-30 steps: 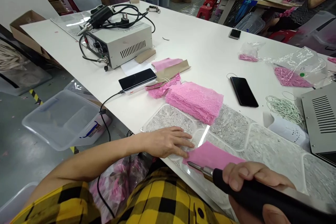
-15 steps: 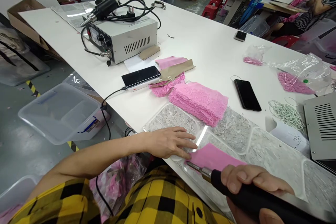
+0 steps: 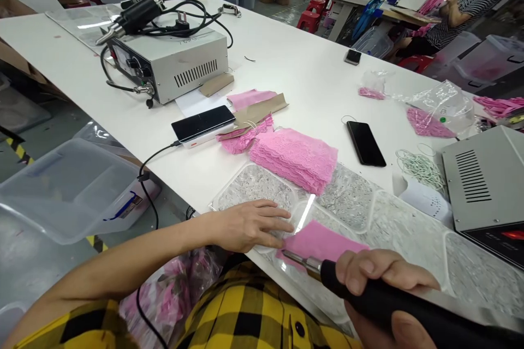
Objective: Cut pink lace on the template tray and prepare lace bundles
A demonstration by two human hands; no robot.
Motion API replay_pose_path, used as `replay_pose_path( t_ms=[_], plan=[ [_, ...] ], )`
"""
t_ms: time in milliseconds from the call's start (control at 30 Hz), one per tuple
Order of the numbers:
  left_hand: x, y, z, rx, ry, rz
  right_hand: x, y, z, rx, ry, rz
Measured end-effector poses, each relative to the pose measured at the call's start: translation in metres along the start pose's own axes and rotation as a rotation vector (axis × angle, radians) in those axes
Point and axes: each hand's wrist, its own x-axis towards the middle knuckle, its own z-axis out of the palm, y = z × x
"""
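A flat pink fabric piece (image 3: 323, 239) lies on the clear plastic mat (image 3: 413, 229) with grey speckled panels. My left hand (image 3: 251, 224) rests flat on the mat, fingers spread, its fingertips at the left end of the fabric. In my right hand (image 3: 385, 289) is a thick black handheld tool (image 3: 413, 305) with a slim metal tip, like an ultrasonic or hot cutting pen. That tip touches or hovers just over the fabric's near left edge; I cannot tell which. Behind the mat's middle sits a stack of pink lace fabric (image 3: 292, 161).
A grey power box (image 3: 188, 65) with a similar black tool on top stands at the back left. Another grey box (image 3: 487, 174) is at the right. Phones (image 3: 366, 143), plastic bags (image 3: 442, 106) and a cord bundle (image 3: 420, 169) lie around. A seated co-worker (image 3: 462, 22) is at another table.
The camera view has turned slightly to the right, so everything sits further left. The tool tip has shifted slightly relative to the fabric's near edge; the left hand keeps its place.
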Motion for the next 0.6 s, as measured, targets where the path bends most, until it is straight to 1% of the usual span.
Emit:
replay_pose_path(
  t_ms=[167, 267, 400, 600],
  plan=[
    [-0.003, 0.002, -0.001, -0.009, -0.007, 0.006, 0.003, 0.005, -0.013, -0.014, 0.031, -0.037],
    [-0.003, 0.003, -0.003, -0.003, -0.004, 0.01, 0.004, 0.01, -0.01, -0.007, 0.022, -0.059],
    [-0.001, 0.003, -0.004, 0.007, 0.052, 0.031, 0.006, 0.012, -0.004, -0.011, 0.006, -0.06],
    [-0.001, 0.004, -0.002, 0.018, 0.079, 0.033, 0.007, 0.014, -0.006, -0.03, -0.003, -0.073]
  ],
)
